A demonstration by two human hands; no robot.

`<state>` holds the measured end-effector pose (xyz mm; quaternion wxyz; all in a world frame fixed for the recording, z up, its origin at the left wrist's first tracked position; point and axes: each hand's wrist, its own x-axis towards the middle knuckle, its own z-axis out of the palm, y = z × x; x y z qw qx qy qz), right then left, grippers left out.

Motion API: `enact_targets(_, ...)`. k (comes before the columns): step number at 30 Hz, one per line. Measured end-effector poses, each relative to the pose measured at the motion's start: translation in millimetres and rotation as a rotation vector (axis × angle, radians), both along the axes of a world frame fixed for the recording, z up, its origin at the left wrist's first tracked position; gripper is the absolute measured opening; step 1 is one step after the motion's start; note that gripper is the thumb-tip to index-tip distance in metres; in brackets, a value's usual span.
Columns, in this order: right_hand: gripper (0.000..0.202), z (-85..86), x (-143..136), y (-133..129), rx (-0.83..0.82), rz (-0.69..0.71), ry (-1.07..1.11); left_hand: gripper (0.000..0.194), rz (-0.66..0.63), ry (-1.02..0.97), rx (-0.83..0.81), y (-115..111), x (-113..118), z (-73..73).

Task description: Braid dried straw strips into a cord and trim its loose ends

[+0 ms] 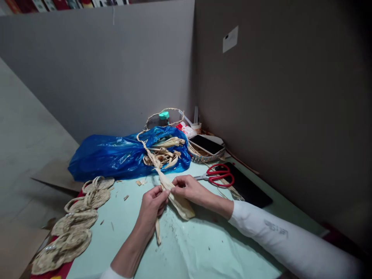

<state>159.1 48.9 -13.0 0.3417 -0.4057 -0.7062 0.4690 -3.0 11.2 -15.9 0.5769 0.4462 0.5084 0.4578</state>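
Where the two hands meet just below the centre of the frame, a pale dried corn husk (183, 207) slants down to the right, joined at its upper end to a twisted husk cord (151, 157). The left hand (151, 204) has thumb and forefinger closed on the husk's left edge; a narrow strip (157, 233) hangs beneath it. The right hand (190, 188) pinches the upper side, fingertips nearly together. Upper left of them lies a blue plastic bag (104, 157); red-handled scissors (220, 175) lie right of centre. The husk looks very light, papery and pliable, likely to split along its grain, so a gentle pinch near the cord, where it gathers, should suit best.
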Motion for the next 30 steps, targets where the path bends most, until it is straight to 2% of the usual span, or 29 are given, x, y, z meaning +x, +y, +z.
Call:
enact_targets(5, 0.013, -1.0, 1, 0, -0.001, 0.008, -0.019, 0.037, 0.016, -0.001, 0.0, 2, 0, -1.6)
enact_targets(15, 0.01, 6.0, 1, -6, 0.067, -0.022, -0.09, 0.034, -0.001, 0.039, 0.003, 2, -2, -3.4)
enact_targets(23, 0.009, 5.2, -2, -15, 0.296, -0.104, -0.288, 0.025, 0.036, 0.053, 0.041, -1, 4, -1.6)
enact_targets(27, 0.009, 5.3, -4, -16, 0.243, -0.072, -0.255, 0.019, 0.056, 0.062, 0.076, 0, 4, -0.5)
enact_targets(30, 0.011, 14.8, -6, -21, 0.226, -0.027, -0.209, 0.018, 0.075, 0.078, 0.079, 1, 3, -1.6)
